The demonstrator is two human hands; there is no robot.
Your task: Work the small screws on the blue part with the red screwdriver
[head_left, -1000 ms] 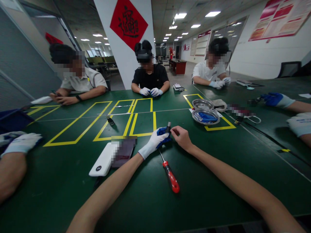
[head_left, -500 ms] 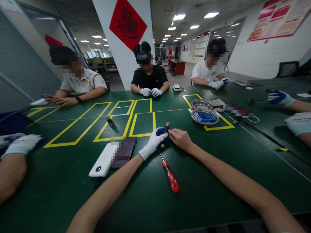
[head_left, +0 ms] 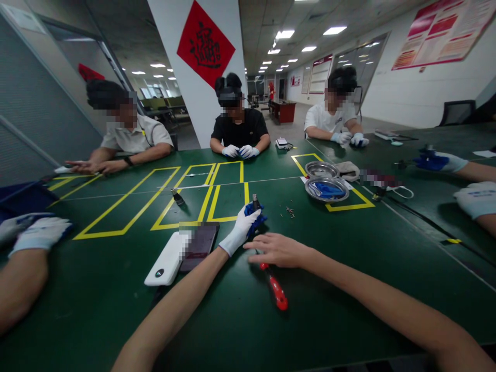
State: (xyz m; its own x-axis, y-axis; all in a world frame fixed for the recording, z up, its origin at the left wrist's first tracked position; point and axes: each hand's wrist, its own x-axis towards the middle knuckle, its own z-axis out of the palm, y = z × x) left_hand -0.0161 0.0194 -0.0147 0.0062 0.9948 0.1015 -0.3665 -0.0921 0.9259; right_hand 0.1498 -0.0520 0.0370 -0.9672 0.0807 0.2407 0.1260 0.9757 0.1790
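Item: small dark cylindrical part [head_left: 254, 201], upright in my gloved left hand [head_left: 243, 226]; red-handled screwdriver [head_left: 278, 292] below my bare right hand [head_left: 277, 249].

Left hand closed round the part's lower half, the metal tip showing above the fingers. Right hand spread flat, palm down, gripping nothing, just nearer me than the left. It covers the screwdriver's shaft; contact cannot be told. The red handle lies on the green table [head_left: 368, 237]. Loose screws [head_left: 289, 210] beyond the right hand, too small to count. The part's base is hidden in the glove.
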